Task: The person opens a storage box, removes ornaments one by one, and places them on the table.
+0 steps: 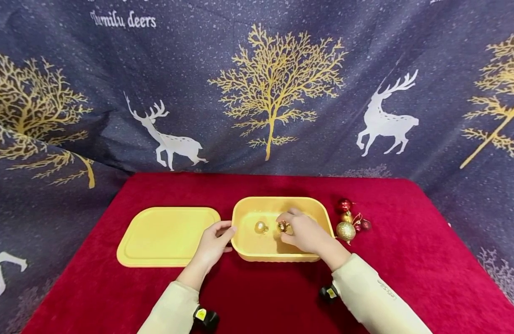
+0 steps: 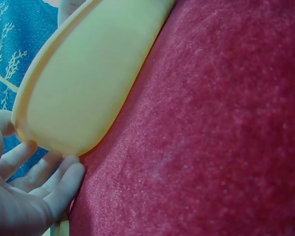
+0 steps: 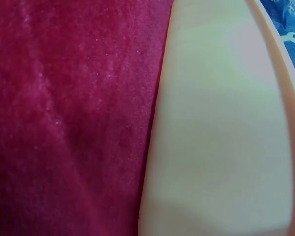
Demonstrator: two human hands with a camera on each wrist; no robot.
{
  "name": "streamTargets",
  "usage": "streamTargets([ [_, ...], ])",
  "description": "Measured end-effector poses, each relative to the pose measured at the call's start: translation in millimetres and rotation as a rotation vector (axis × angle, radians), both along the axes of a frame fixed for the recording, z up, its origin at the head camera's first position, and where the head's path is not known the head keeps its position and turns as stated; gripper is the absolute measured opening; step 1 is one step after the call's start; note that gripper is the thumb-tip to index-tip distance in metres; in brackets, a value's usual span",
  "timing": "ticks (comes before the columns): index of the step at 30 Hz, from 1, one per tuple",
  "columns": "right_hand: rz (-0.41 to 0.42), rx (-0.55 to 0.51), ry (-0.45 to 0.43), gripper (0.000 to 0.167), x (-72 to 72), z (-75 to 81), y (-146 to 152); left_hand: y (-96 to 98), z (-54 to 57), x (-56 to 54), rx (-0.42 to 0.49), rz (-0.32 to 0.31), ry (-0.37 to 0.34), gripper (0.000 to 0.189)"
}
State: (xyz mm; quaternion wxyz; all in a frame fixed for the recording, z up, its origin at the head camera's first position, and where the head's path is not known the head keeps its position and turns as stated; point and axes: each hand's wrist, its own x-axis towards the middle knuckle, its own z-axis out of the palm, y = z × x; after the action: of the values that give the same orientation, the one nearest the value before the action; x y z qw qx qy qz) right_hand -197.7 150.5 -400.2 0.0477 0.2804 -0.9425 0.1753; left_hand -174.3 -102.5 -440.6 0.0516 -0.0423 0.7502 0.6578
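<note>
A yellow rectangular box (image 1: 282,256) stands uncovered on the table. Inside it lies a shiny gold Christmas ball (image 1: 261,227). My right hand (image 1: 303,232) reaches down into the box, thumb and fingers around a second gold Christmas ball (image 1: 283,227). At the box's left end, my left hand (image 1: 211,243) touches the wall with fairly straight fingers. The left wrist view shows those fingertips (image 2: 71,172) against the outer wall and the thumb near the rim. Only the box's outer side (image 3: 216,123) fills the right wrist view; the right hand is hidden there.
A flat yellow lid (image 1: 166,236) lies left of the box. Right of the box sit several red and gold ornaments, among them a large glittery gold ball (image 1: 346,231) and a shiny red ball (image 1: 344,205). Red cloth (image 1: 399,260) covers the table; a patterned curtain (image 1: 315,120) hangs behind.
</note>
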Motion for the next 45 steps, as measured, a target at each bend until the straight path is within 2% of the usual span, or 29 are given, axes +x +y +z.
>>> streamTargets([
  [7, 0.003, -0.125, 0.055, 0.031, 3.1, 2.6, 3.1, -0.3, -0.8, -0.1, -0.007, -0.006, 0.004, 0.038],
  [16, -0.037, -0.189, 0.042, 0.032, 5.9, 5.2, 9.3, -1.3, -0.4, -0.8, -0.010, 0.003, -0.017, 0.037],
  [27, -0.030, -0.202, 0.094, 0.024, 9.1, 7.1, 22.8, -0.9, 3.8, 1.8, -0.017, -0.005, -0.010, 0.040],
  [45, -0.083, -0.225, 0.128, 0.028, 13.9, 14.1, 48.1, 0.4, 2.0, -0.2, -0.025, -0.008, -0.005, 0.038],
])
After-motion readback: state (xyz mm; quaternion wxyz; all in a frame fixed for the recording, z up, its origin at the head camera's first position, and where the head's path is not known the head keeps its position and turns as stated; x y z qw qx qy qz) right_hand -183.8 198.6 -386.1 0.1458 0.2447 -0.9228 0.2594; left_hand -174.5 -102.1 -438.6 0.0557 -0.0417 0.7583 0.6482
